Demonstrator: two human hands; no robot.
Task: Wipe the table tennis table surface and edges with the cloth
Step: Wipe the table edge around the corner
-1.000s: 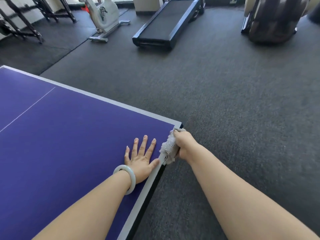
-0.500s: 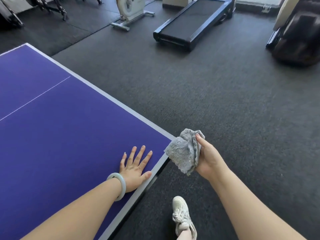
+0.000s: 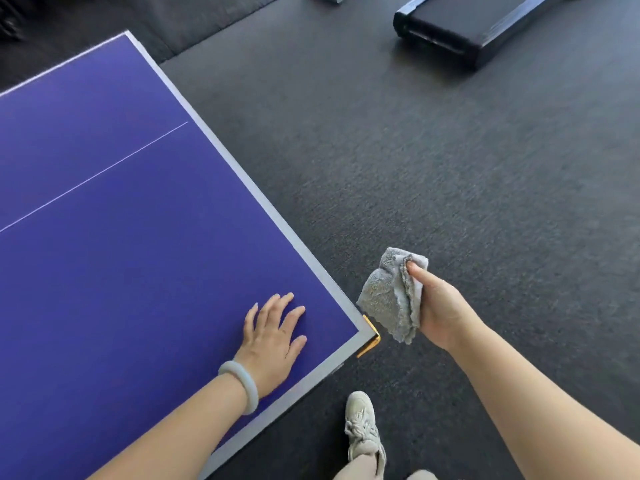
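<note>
— Right hand (image 3: 440, 306) state?
— My thumb and fingers pinch the bunched grey cloth (image 3: 391, 296), hanging just left of it, beside the table (image 3: 138, 237) corner. My left hand (image 3: 273, 337) lies flat, fingers spread, on the table.

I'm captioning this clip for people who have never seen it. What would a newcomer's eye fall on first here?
The big purple table fills the left of the view, and the left hand rests flat on it near its closest corner. Just beside that corner, over the dark floor, the right hand holds a crumpled grey cloth. A black treadmill lies on the floor at the top right.
</note>
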